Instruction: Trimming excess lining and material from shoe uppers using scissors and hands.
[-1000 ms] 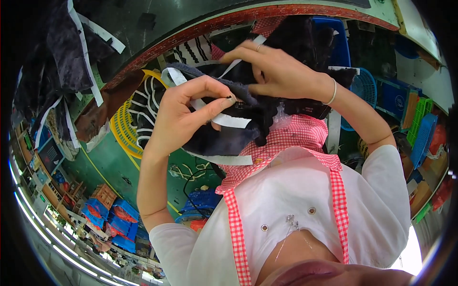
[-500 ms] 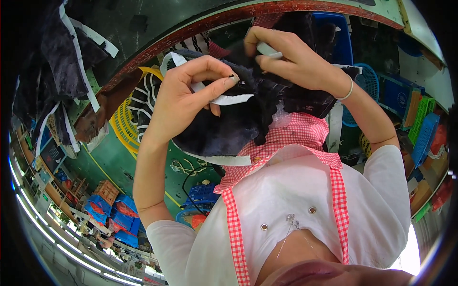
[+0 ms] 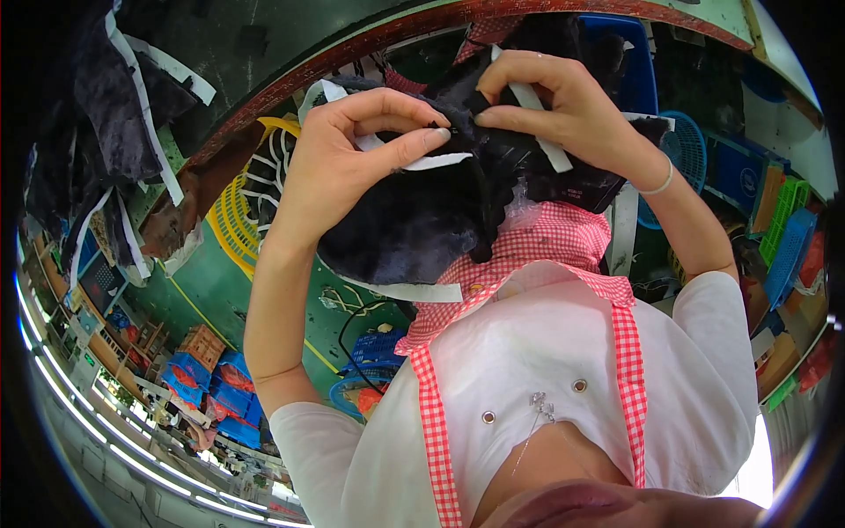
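Currently we have both hands raised in front of the chest, working one black fuzzy fabric piece with white strip edging.

Left hand: fingers curled, thumb and forefinger closed in a pinch on a white strip along the fabric's upper edge. The rest of the piece hangs below this hand, with another white edge along its bottom.

Right hand: fingertips bent in tight, pinching the fabric's top edge just beside the left fingertips. A second white strip runs under these fingers and down past the palm. A thin white band sits on that wrist.

The fabric is held in the air between the two hands, above the red-and-white checked apron worn over a white top.

Around us:
- dark fabric pieces with white strips hanging upper left
- yellow plastic basket behind the left forearm
- blue fan and blue crates at right
- green floor below left, with more blue crates further off
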{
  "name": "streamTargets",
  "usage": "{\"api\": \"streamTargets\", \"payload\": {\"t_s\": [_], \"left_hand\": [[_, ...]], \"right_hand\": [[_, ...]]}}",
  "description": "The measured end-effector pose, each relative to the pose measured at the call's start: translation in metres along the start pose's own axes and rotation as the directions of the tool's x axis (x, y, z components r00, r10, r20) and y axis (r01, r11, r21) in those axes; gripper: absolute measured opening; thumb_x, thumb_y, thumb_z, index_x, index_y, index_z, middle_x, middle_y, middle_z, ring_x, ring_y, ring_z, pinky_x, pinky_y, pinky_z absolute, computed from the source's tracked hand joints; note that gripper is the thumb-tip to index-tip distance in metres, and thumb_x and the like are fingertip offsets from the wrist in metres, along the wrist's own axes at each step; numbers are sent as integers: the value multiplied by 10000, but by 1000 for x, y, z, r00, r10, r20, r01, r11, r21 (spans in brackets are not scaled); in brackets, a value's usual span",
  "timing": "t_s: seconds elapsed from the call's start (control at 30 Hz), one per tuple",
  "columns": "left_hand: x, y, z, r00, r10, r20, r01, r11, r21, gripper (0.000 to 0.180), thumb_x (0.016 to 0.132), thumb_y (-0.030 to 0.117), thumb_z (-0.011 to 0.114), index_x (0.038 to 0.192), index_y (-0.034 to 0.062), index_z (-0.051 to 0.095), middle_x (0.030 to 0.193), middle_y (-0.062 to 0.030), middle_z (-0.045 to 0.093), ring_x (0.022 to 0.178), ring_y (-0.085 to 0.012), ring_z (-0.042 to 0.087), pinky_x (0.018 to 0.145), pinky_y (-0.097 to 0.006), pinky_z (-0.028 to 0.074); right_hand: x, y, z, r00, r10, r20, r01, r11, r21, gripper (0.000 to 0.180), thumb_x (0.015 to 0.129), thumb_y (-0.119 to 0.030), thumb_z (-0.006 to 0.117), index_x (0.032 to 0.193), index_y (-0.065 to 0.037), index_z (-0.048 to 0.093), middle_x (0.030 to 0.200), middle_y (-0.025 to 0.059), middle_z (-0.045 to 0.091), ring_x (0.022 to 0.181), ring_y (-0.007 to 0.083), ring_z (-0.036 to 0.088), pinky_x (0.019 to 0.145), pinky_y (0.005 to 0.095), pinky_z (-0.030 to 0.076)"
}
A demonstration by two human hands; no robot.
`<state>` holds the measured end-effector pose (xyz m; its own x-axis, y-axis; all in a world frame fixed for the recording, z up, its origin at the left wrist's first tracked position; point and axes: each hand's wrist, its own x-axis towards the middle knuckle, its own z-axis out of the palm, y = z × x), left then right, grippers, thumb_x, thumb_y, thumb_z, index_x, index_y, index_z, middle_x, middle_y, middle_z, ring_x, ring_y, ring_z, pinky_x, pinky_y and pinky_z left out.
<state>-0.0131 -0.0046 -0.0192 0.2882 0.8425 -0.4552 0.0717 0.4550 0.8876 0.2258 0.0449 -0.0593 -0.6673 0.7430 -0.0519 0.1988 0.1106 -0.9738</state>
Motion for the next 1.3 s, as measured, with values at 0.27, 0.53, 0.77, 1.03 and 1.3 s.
{"api": "streamTargets", "payload": {"t_s": [0.27, 0.53, 0.77, 1.03, 1.3], "left_hand": [[0, 2, 0, 999, 8, 47, -11, 997, 70, 195, 809, 63, 732, 990, -6, 709, 942, -48, 716, 831, -72, 634, 735, -204, 500], [-1, 5, 1, 999, -7, 42, 2, 994, 110, 178, 803, 54, 732, 973, 1, 726, 910, -37, 715, 821, -67, 629, 731, -203, 496], [0, 0, 1, 999, 31, 28, -34, 993, 111, 185, 797, 80, 744, 970, 14, 735, 882, -27, 712, 768, -48, 618, 685, -188, 485], [3, -6, 3, 1000, -6, 25, 4, 996, 92, 193, 791, 137, 764, 936, 17, 726, 816, -1, 691, 689, -36, 588, 618, -176, 444], [6, -3, -3, 999, -12, 45, 8, 995, 98, 173, 800, 140, 758, 911, 11, 725, 802, -8, 685, 712, -45, 594, 643, -192, 456]], "right_hand": [[-17, -20, 7, 990, -118, -77, 109, 988, -105, 162, 762, -104, 761, 854, -18, 660, 836, 76, 633, 748, 215, 581, 674, 303, 469], [-14, -30, 8, 998, -70, -4, 67, 969, -236, 155, 747, -102, 750, 821, -12, 648, 788, 90, 607, 709, 245, 579, 635, 330, 464], [-9, -34, 13, 995, -94, -33, 83, 967, -240, 157, 735, -98, 756, 819, -13, 655, 783, 91, 616, 701, 251, 592, 622, 333, 468], [-12, -28, 14, 988, -104, -116, 81, 978, -191, 157, 715, -117, 797, 820, -48, 702, 773, 48, 642, 684, 191, 599, 593, 279, 463], [-7, -26, 18, 979, -149, -143, 118, 972, -203, 165, 697, -105, 803, 818, -54, 704, 788, 54, 646, 699, 195, 604, 621, 286, 479]]}}
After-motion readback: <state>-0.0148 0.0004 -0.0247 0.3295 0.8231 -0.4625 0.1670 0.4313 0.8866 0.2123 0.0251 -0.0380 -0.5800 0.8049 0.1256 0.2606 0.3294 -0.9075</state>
